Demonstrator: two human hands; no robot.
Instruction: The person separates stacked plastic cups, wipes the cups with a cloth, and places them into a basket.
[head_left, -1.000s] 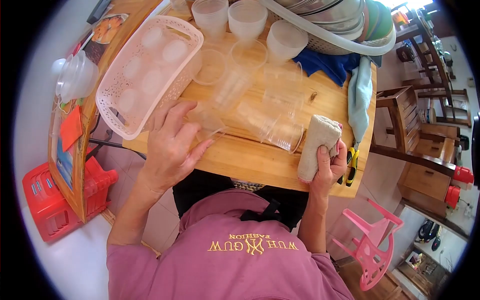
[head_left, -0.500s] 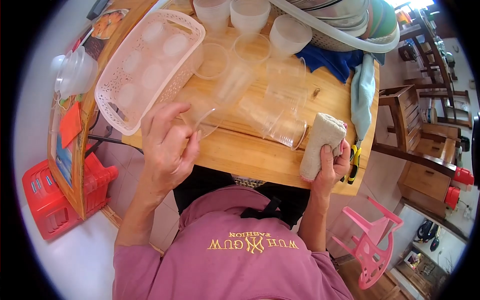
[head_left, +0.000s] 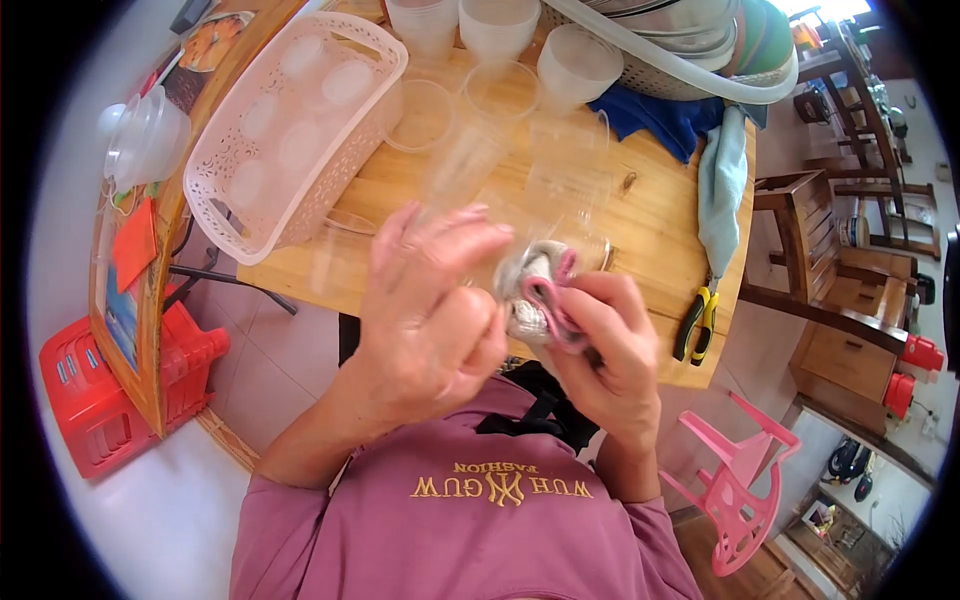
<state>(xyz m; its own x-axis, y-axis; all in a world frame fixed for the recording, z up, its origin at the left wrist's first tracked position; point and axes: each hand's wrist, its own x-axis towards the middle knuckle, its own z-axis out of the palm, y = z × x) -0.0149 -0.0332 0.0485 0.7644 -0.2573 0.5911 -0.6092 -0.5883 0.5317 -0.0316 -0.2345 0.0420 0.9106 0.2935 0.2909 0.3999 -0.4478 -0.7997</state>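
My left hand [head_left: 435, 310] is slightly blurred, fingers bent and apart with nothing visible in them, close to the left side of the cloth. My right hand [head_left: 610, 360] grips a rolled beige cloth [head_left: 532, 305] with a pink edge, its rolled end facing up. Beyond my hands several clear plastic cups lie and stand, one of them [head_left: 568, 165] behind the cloth; some are partly hidden. Another clear cup [head_left: 345, 250] is left of my left hand, beside the pink basket [head_left: 360, 120], which holds several whitish cups.
Stacked clear containers [head_left: 498, 28] stand at the back, near a large basket [head_left: 690, 88] of bowls. A blue cloth [head_left: 660, 125], a light blue cloth [head_left: 722, 190] and yellow-black pliers [head_left: 697, 325] lie at the right. A pink chair [head_left: 745, 470] is on the floor.
My right hand has brought the rolled cloth left and turned it. My left hand has moved right, away from the cup beside the basket, toward the cloth.
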